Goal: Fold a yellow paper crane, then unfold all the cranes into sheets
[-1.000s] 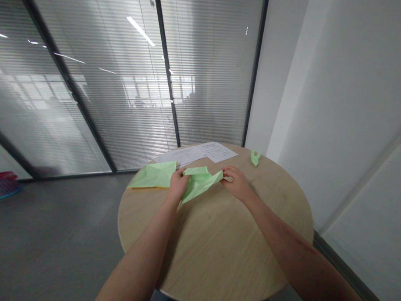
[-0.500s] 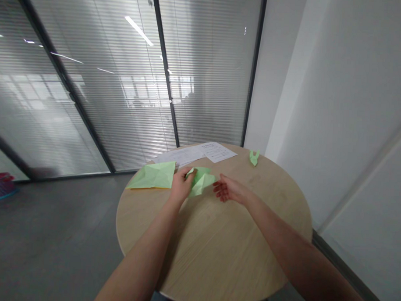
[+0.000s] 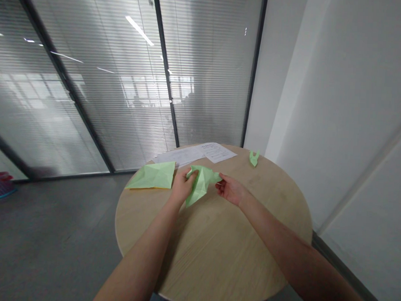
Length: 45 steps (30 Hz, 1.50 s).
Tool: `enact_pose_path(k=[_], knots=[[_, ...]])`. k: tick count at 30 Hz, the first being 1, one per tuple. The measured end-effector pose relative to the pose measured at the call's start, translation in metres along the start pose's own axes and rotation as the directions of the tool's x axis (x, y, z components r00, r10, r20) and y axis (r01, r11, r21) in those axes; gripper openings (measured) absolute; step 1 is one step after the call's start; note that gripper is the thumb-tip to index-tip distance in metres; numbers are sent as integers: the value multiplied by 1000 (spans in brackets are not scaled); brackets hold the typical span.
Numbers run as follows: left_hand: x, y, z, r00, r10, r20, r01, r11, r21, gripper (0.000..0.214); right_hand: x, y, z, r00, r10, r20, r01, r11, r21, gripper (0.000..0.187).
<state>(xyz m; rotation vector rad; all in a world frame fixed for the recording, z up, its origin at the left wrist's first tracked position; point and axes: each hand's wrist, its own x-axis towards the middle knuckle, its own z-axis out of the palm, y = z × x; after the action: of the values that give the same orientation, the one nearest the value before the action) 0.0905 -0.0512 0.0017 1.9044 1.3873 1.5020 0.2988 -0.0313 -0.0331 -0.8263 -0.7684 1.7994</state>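
A creased light green paper (image 3: 200, 182) hangs a little above the round wooden table (image 3: 217, 243), held between both hands. My left hand (image 3: 182, 187) pinches its left edge with closed fingers. My right hand (image 3: 230, 189) holds its right corner, palm turned up, fingers curled. The paper's lower tip points down toward the tabletop.
A second creased green sheet (image 3: 152, 175) lies flat at the table's far left edge. White printed sheets (image 3: 195, 153) lie at the far edge. A small folded green paper piece (image 3: 253, 157) stands at the far right. Glass partitions with blinds stand behind, a white wall on the right.
The paper was stretched wide between both hands, then my right hand let go and opened. Now it holds the right corner again, and the paper is bunched and lifted.
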Motion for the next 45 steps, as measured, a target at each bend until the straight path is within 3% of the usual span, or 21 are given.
enact_pose_path(k=[5,10,21,26,28,31,33,35,39,42,45], knots=[[3,-6,-1,999,-41,13,40,999,18,31,4,-1,-4,989,-132,-63,137,988,67,21],[4,-8,-3,999,-45,15,45,999,16,28,5,-7,-7,975,-170,-143,184,979,93,23],[4,-6,-5,991,-109,80,107,994,30,33,9,-16,-18,961,-243,-131,250,967,41,28],[3,-6,-5,985,-143,101,138,989,54,38,10,-13,-20,957,-260,-130,254,965,-62,28],[3,-5,-5,984,-154,84,145,984,104,39,10,-13,-21,931,-315,-182,289,945,-153,32],[3,-2,-6,984,-172,43,160,966,202,39,8,-16,-22,821,-505,-267,384,833,-398,44],[3,0,-7,985,-172,26,160,955,251,40,5,-18,-21,760,-623,-186,438,702,-561,40],[3,1,-7,987,-158,18,147,947,285,41,1,-19,-18,720,-693,-35,501,555,-664,32],[2,0,-8,993,-120,18,107,937,333,42,-7,-12,-10,640,-725,254,626,300,-720,30],[2,-1,-7,994,-104,31,86,931,355,41,-9,-4,-5,668,-636,386,656,260,-708,39],[2,-2,-7,994,-99,47,75,930,359,40,-10,2,-4,748,-517,416,627,345,-698,46]])
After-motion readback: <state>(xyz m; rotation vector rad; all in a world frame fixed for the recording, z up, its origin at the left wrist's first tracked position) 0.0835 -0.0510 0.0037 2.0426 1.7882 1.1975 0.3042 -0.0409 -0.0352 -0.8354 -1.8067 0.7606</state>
